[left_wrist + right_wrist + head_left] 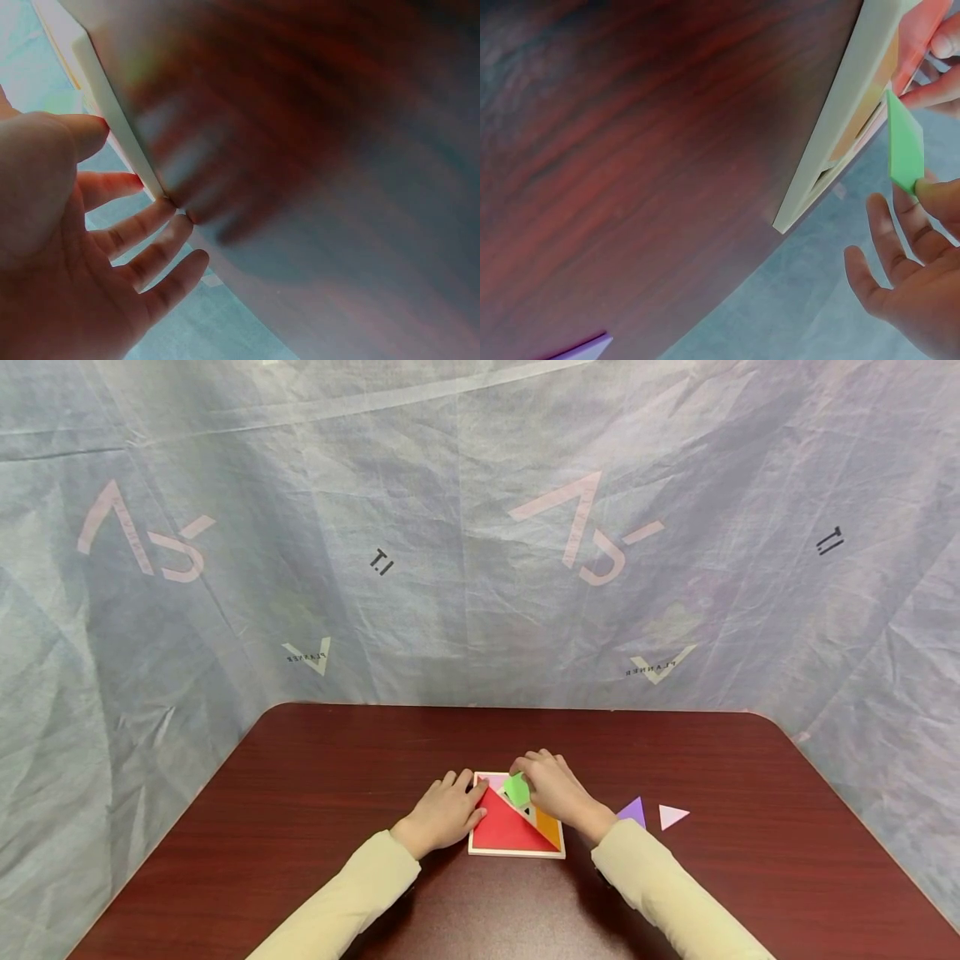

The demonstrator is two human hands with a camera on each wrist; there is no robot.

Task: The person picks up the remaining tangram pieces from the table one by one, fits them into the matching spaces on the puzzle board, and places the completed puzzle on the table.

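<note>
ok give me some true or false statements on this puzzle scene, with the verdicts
1. The right hand pinches the green piece: true.
2. The green piece lies flat in the tray: false; it is held tilted.
3. The left hand is at the tray's left edge: true.
4. Every piece is in the tray: false; a purple triangle and a pale pink triangle lie on the table.
5. An orange piece sits in the tray: true.

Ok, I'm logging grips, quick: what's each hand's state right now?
Left hand: open, at the tray's edge.
Right hand: holding the green piece.
</note>
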